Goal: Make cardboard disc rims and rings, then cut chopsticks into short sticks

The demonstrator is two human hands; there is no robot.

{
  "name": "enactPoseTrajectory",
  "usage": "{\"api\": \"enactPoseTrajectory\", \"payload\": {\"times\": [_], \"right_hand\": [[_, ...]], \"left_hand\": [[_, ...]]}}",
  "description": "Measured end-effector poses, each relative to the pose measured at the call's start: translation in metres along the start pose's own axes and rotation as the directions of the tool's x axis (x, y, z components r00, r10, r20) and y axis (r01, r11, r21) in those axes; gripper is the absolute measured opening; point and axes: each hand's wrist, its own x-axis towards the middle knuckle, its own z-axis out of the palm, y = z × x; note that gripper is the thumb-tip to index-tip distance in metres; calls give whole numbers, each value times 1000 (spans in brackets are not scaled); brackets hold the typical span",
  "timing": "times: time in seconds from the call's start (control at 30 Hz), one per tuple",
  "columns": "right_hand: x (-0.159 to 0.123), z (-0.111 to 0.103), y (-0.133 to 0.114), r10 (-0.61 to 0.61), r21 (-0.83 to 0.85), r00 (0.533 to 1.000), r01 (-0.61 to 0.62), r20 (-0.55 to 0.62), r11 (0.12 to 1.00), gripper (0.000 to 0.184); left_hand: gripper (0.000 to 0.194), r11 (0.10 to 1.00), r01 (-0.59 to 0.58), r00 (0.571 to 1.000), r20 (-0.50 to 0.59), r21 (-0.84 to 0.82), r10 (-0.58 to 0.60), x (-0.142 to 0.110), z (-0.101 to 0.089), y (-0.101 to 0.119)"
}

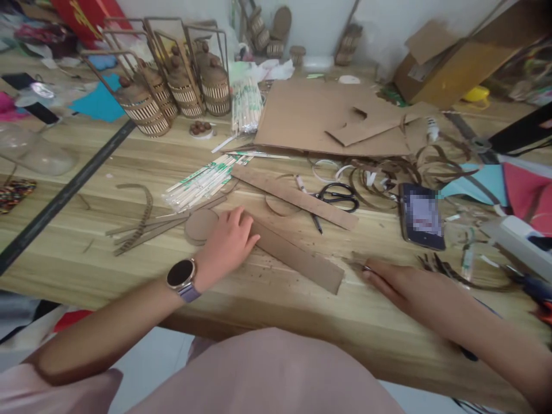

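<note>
My left hand (230,238), a watch on its wrist, rests on the left end of a long cardboard strip (302,259) with its fingers bent, holding it against the table. Just left of those fingers lies a round cardboard disc (200,226), partly covered by the hand. To the right of the strip's far end, my right hand (401,284) is closed in a pinch. A small slender thing (357,263) pokes out from its fingertips, too blurred to name. A second cardboard strip (297,198) lies behind, across black-handled scissors (340,198).
Bundles of wrapped chopsticks (200,184) lie behind my left hand. Lantern-like models (185,86) with frames stand at the back left. A large cardboard sheet (302,115) lies farther back. On the right are a phone (421,215), curled brown strips (379,175) and a carton (457,57).
</note>
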Motion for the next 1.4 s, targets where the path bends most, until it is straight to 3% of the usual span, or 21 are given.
{"api": "enactPoseTrajectory", "payload": {"times": [0.13,0.33,0.5,1.1,1.4], "right_hand": [[33,-19,-38,13,-41,988,-7,153,999,32],[92,-35,-113,-73,-163,994,85,82,983,31],[120,-33,-140,-188,-170,982,191,31,967,28],[132,-46,-159,-210,-190,969,232,128,954,21],[95,-39,-120,-189,-275,966,232,174,933,27]], "left_hand": [[28,992,-126,990,67,16,125,-23,0,19],[35,970,-210,978,23,124,209,-36,15,31],[38,935,-292,953,-23,203,303,-35,16,28],[40,961,-261,965,-1,87,262,-32,25,27],[36,937,-304,953,73,170,295,-32,16,29]]}}
